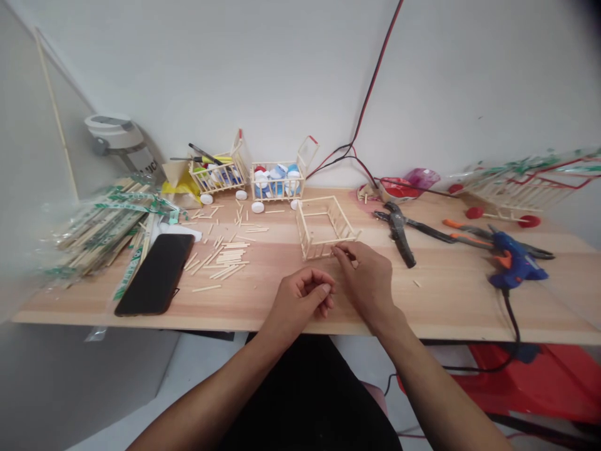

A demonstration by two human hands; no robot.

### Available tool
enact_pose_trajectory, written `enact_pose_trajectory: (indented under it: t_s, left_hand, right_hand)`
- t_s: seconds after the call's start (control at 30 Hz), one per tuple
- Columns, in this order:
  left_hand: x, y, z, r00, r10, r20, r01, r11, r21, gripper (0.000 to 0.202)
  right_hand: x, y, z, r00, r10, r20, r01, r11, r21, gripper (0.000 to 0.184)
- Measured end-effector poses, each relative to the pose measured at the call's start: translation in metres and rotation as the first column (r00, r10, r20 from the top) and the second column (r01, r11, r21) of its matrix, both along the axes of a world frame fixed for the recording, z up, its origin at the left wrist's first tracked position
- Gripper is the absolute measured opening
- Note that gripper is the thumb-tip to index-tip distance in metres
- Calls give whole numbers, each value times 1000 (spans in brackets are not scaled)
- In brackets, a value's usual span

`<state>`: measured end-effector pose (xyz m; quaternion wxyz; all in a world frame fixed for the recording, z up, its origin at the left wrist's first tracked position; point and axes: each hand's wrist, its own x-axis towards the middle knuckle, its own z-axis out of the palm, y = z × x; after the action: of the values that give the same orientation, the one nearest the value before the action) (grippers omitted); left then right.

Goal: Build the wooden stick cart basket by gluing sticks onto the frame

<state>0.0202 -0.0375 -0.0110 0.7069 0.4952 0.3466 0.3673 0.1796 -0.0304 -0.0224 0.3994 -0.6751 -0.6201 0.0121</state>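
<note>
Right grip [369,275] at stick frame's [329,240] near edge, open room rightward

Garment [314,401]: yours is blk, plain, matte
Forearms [211,391]: you've both bare, L & R
L hand [303,297]: yrs, bare
R hand [369,275]: yrs, bare too

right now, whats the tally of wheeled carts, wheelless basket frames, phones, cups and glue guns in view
Wheeled carts: 3
Wheelless basket frame: 1
Phone: 1
Cup: 1
Glue gun: 1
Total: 7
</note>
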Motion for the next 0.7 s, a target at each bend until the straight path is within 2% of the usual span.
enact_pose_trajectory:
  t_s: [0.13, 0.27, 0.47, 0.57, 0.7]
  left_hand:
    - [1, 0, -2, 1000, 20, 13, -20, 1000, 2, 14]
    - [2, -1, -4, 997, 69, 31, -69, 998, 1, 18]
    - [3, 0, -6, 991, 98, 90, -100, 995, 18, 21]
    - [4, 0, -6, 988, 114, 104, -116, 993, 9, 19]
    - [3, 0, -5, 986, 118, 121, -117, 993, -18, 18]
  right_hand:
    - [-1, -4, 3, 999, 11, -45, -12, 1000, -24, 21]
    - [1, -11, 6, 981, 39, -189, -51, 997, -62, 22]
    - [6, -16, 8, 938, 50, -343, -119, 976, -182, 25]
    - [7, -19, 11, 883, 60, -465, -176, 962, -209, 24]
    - [6, -24, 16, 769, 98, -632, -275, 943, -188, 26]
